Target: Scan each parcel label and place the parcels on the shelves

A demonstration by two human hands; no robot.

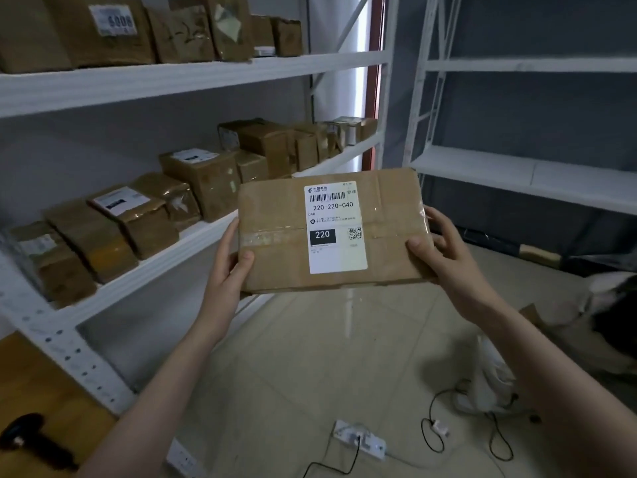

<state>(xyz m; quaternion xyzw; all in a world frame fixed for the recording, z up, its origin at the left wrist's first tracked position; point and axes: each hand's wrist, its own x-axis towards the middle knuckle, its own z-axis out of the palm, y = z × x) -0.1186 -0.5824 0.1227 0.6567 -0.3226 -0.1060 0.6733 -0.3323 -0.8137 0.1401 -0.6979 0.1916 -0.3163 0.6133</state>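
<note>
While both hands grip, parcel [331,232] between left fingers [245,258], right fingers [415,243]

Brown taped cardboard parcels [193,188] are sitting in rows on the white metal shelves [179,81], while a white power strip [362,439] is lying on the beige tiled floor [310,357].

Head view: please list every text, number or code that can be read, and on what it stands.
"220-220-C40": white label on the held parcel.
"220": black box, same label.
"C40": same label.
"6008", blurred: label on a top-shelf parcel.
Barcode, QR code, small print, other shelf labels: unreadable.
</note>
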